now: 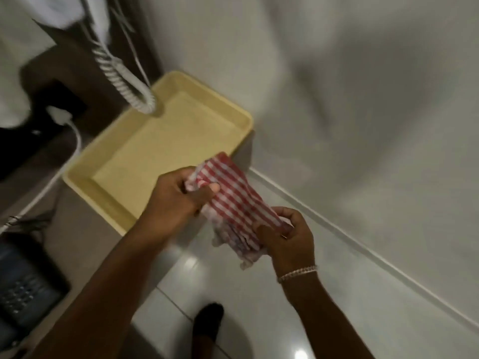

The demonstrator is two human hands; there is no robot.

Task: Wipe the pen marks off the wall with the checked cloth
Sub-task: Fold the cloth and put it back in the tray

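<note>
Here the red-and-white checked cloth (pixel 234 203) is held bunched between both hands, in the air just beside the near right corner of a yellow tray (pixel 160 141). The left hand (pixel 181 195) is closed on the cloth's upper end, thumb pressed over the fabric. The right hand (pixel 287 237) is pinched on the lower end; a bracelet (pixel 298 272) is worn at its wrist. The pale wall (pixel 350 99) is seen to the right; pen marks cannot be made out on it.

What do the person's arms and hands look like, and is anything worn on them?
Both forearms are bare, with no sleeves in view. The right hand has a thin, pale beaded bracelet at the wrist. The left hand wears nothing visible: no gloves, rings or watch.
</note>
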